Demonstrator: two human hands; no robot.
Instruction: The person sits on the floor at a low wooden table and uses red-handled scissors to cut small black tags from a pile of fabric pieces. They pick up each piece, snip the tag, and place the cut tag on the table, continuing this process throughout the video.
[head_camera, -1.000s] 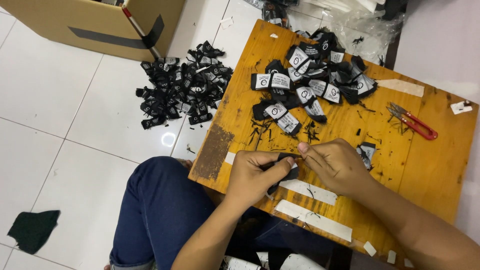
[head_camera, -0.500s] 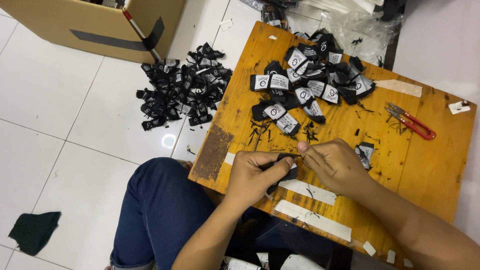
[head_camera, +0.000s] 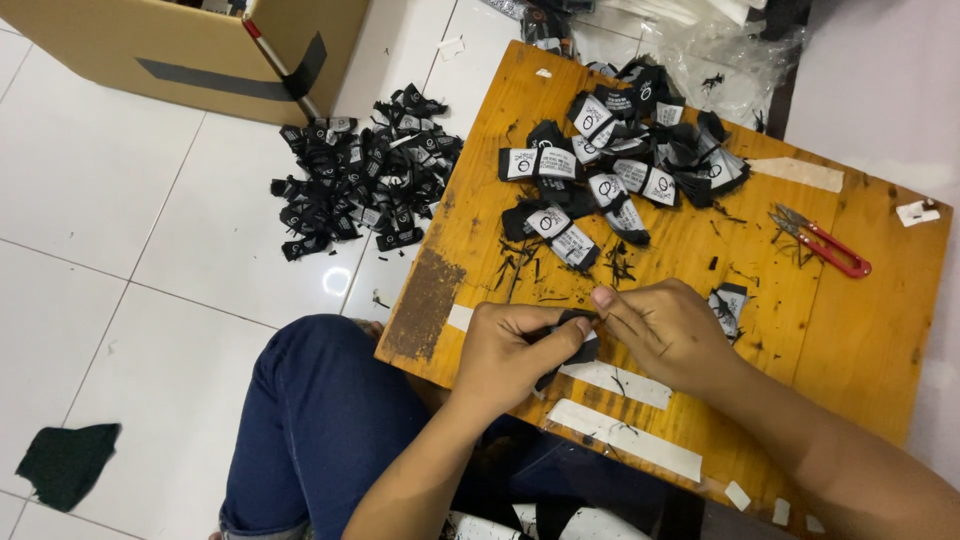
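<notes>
Both hands meet over the near edge of a low wooden board (head_camera: 860, 340). My left hand (head_camera: 512, 350) pinches a small black fabric label (head_camera: 578, 340) between thumb and fingers. My right hand (head_camera: 665, 330) grips the same label from the right, its fingertips touching it. A pile of black labels with white tags (head_camera: 620, 160) lies at the far side of the board. Red thread snips (head_camera: 825, 242) rest at the board's right.
A heap of black labels (head_camera: 360, 180) lies on the white tiled floor left of the board. A cardboard box (head_camera: 200, 50) stands at the top left. A dark cloth scrap (head_camera: 65, 462) lies bottom left. My blue-trousered knee (head_camera: 320, 420) is under the board's near edge.
Both hands stay together on the label, shifting only slightly; the fingers work it a little. Nothing else has moved.
</notes>
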